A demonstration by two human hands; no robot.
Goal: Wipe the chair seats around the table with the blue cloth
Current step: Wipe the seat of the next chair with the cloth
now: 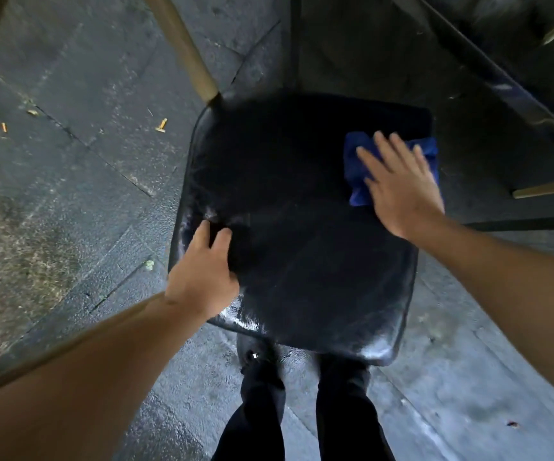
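Wipe under way on one chair seat (302,227); how many other seats have been done cannot be told, since only this one is in view. Right hand (398,181) lies flat, fingers straight and slightly spread, pressing the blue cloth (357,168) down onto the far right corner of the seat; nothing is curled round the cloth, it is held by palm pressure. Left hand (202,271) rests on the near left edge of the seat, fingers loosely bent over the rim, apparently steadying the chair rather than gripping hard. Judgement: the cloth sits at one corner, so most of the seat's middle and left side may yet need passes, though the near edge shows a wet-looking sheen that could mean it has been covered. Seat is black, smooth, leather-like, squarish with rounded corners and a soft padded rim; faint streaks and pale scuffs show near the left edge. Cloth is deep blue, soft, bunched and folded, part hidden under the palm. A pale wooden chair leg (186,48) angles up from the far left corner. Floor (69,194) is dark grey stone paving, rough and damp-looking, with seams between slabs and a few small bits of litter (161,125). The surface's dark edge (502,81) runs along the upper right. Person's dark trousers and shoe (255,357) show below the seat.
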